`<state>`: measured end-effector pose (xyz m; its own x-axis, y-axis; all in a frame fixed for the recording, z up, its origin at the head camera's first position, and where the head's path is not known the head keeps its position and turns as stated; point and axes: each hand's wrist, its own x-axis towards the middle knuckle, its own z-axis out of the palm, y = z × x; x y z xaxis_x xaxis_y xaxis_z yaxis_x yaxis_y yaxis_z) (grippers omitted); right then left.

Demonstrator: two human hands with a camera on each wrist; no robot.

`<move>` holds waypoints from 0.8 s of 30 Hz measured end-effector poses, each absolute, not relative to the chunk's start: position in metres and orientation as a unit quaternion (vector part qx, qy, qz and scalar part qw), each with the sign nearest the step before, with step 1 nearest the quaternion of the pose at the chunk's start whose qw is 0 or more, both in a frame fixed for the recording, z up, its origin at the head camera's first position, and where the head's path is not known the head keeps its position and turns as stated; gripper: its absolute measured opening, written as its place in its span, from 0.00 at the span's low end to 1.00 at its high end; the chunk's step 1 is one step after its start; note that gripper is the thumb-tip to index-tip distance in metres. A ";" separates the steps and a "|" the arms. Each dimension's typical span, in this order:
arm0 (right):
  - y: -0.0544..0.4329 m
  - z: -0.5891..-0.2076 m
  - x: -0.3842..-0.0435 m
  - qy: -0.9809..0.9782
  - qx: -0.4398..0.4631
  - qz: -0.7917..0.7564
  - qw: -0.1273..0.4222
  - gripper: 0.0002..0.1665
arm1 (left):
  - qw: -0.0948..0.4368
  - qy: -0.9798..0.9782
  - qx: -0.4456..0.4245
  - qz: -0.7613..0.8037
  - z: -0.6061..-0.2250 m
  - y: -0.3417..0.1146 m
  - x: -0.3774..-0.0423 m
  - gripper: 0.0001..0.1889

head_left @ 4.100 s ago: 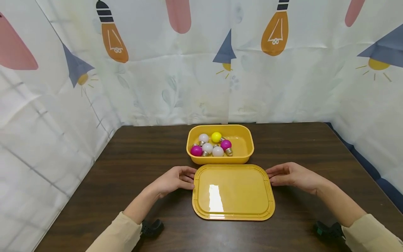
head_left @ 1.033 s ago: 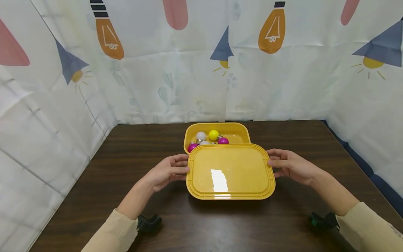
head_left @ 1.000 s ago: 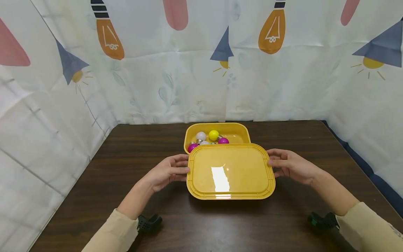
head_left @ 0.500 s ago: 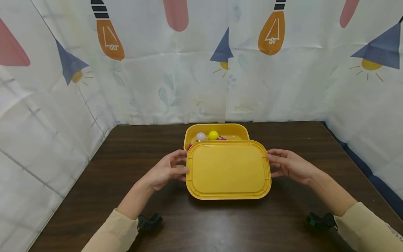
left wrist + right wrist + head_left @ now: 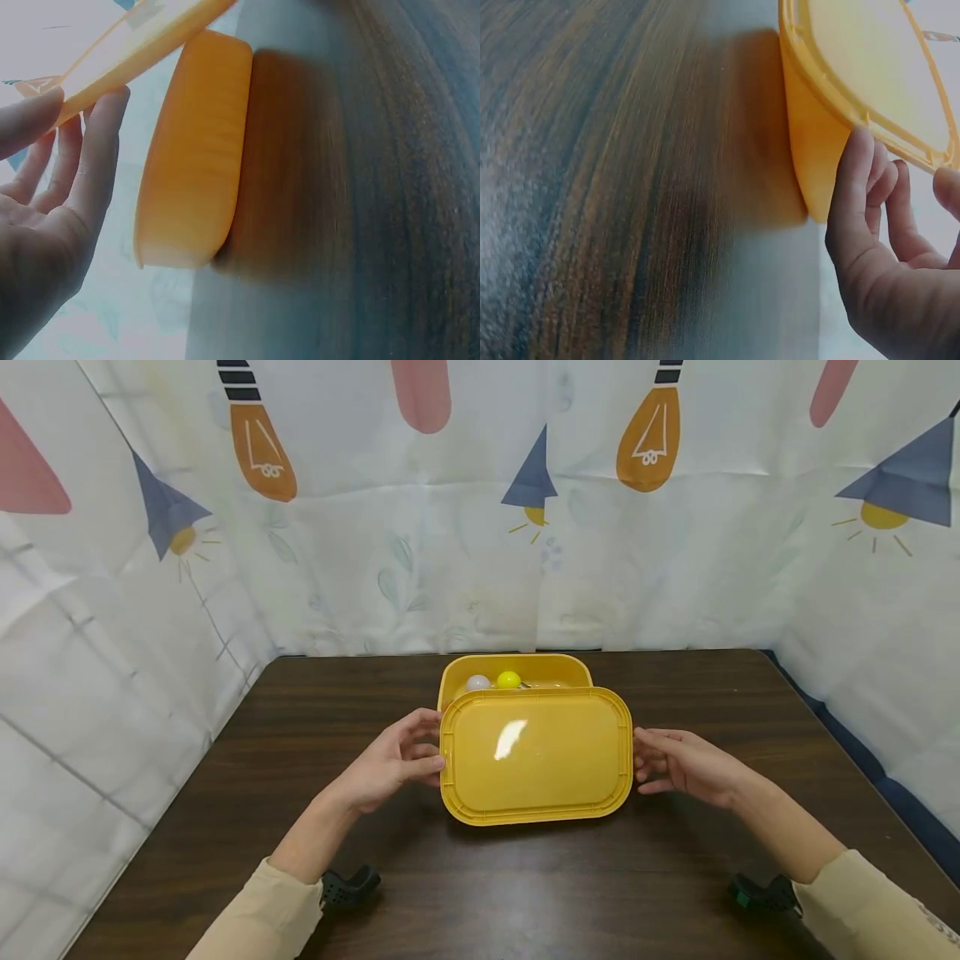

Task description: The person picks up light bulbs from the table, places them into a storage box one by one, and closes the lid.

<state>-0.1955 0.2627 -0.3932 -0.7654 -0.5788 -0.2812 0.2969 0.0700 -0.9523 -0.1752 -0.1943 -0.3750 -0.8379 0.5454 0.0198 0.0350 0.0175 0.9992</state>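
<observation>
A yellow rectangular lid [image 5: 536, 756] hangs tilted over the dark table, its near edge sloping up toward the right. My left hand [image 5: 390, 760] pinches its left edge; in the left wrist view the thumb [image 5: 34, 120] is on one face and the fingers are behind. At the right edge, my right hand [image 5: 690, 764] has curled fingers and thumb round the rim, fingertips [image 5: 859, 142] right at it. Behind the lid stands a deeper yellow box [image 5: 555, 668]. A white bulb [image 5: 477, 682] and a yellow bulb [image 5: 508, 680] show inside; the lid hides the box's front.
The brown wood-grain table [image 5: 480, 893] extends around the box. A white patterned curtain [image 5: 337, 568] hangs behind and at the sides. Dark wrist devices [image 5: 351, 887] sit at both cuffs.
The lid has come up off the table and moved forward, covering more of the box and its bulbs. Just now it has shifted left and tilted, its right side higher; both hands have gone with it.
</observation>
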 end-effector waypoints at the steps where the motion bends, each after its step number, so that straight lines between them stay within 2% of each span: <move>1: 0.263 -0.393 -0.195 0.656 -0.105 -0.673 0.326 0.21 | 0.187 0.689 0.214 0.666 -0.375 -0.194 -0.175 0.29; 10: 0.265 -0.392 -0.193 0.648 -0.089 -0.674 0.343 0.27 | 0.156 0.695 0.232 0.663 -0.377 -0.193 -0.173 0.28; 24: 0.272 -0.392 -0.192 0.667 -0.106 -0.652 0.345 0.28 | 0.119 0.702 0.258 0.653 -0.377 -0.188 -0.170 0.27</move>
<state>-0.1923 0.2720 -0.3923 -0.7396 -0.5909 -0.3222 0.3083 0.1280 -0.9426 -0.1699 -0.1885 -0.3766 -0.8384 0.5175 0.1709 0.2072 0.0128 0.9782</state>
